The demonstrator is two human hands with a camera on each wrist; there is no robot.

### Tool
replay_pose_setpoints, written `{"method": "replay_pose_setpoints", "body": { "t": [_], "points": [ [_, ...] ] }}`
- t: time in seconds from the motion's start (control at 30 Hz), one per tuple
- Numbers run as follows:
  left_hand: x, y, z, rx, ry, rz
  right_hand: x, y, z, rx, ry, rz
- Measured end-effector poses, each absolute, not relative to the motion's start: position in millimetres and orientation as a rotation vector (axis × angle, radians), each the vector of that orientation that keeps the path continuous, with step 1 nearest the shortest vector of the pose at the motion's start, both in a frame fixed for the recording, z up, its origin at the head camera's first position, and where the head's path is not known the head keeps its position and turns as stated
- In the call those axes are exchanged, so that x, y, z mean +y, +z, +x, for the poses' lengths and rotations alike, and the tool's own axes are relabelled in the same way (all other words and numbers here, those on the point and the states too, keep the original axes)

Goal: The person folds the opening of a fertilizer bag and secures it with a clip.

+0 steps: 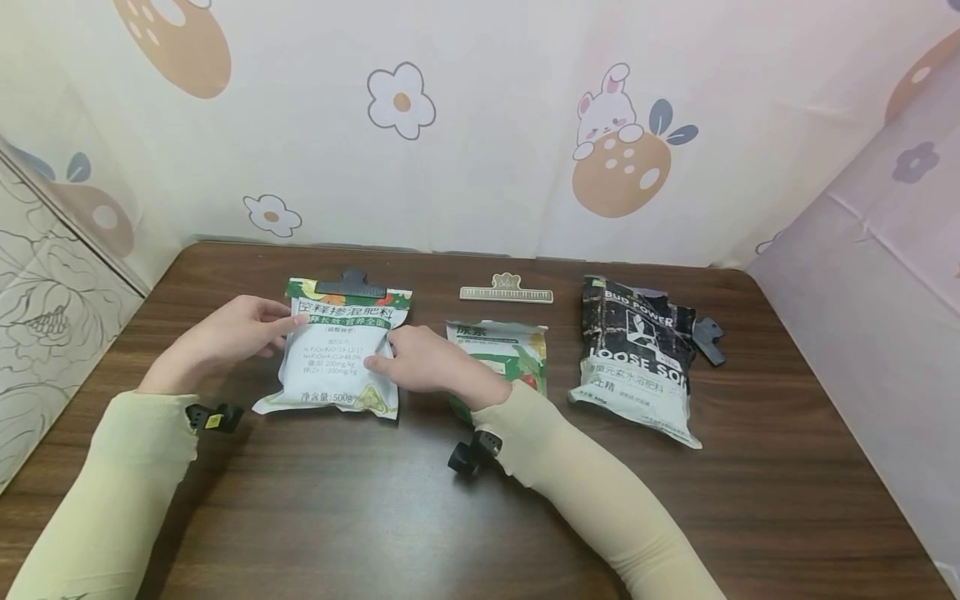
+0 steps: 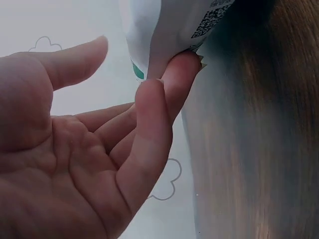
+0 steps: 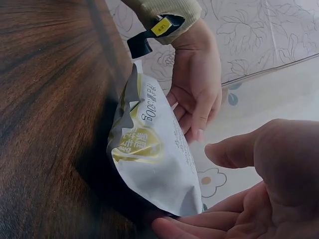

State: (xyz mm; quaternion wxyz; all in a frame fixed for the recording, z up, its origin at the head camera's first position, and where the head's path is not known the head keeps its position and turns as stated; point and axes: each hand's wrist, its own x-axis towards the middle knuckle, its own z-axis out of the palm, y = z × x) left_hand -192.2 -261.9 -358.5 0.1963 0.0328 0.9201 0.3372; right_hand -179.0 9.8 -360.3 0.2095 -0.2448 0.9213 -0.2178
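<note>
A white, green-topped fertilizer bag (image 1: 335, 354) is on the left of the table, with a dark grey sealing clip (image 1: 352, 286) across its top edge. My left hand (image 1: 242, 336) is at its left side. In the left wrist view, fingertips (image 2: 180, 74) touch the bag's edge, while the thumb stands apart from it. On the opposite side is my right hand (image 1: 426, 358). The right wrist view has its fingers (image 3: 214, 221) against the bag's edge and its thumb (image 3: 232, 151) raised off the front. Both hands' fingers are loosely extended.
A green and white bag (image 1: 498, 337) lies partly behind my right forearm. A pale sealing clip (image 1: 507, 289) rests beyond it. To the right lies a black and white bag (image 1: 637, 358) with a dark clip (image 1: 708, 340) beside it. A patterned cloth (image 1: 487, 167) hangs behind the table.
</note>
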Motion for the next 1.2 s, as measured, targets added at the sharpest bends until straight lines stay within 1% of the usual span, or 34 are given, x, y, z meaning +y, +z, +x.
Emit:
{"method": "replay_pose_setpoints", "body": {
  "t": [0.4, 0.8, 1.0, 1.2],
  "points": [
    [-265.0, -366.8, -195.3, 2.564, 0.896, 0.137, 9.5, -361.8, -178.1, 2.576, -0.572, -0.69],
    [-267.6, -365.3, -197.3, 2.59, 0.852, 0.129, 11.6, -357.0, -176.3, 2.588, -0.573, -0.665],
    [-272.2, -359.5, -194.4, 2.63, 0.931, 0.028, 16.7, -347.8, -176.7, 2.608, -0.586, -0.671],
    [-271.4, -352.3, -191.5, 2.685, 0.963, -0.075, 28.9, -333.4, -185.0, 2.652, -0.691, -0.683]
  ]
}}
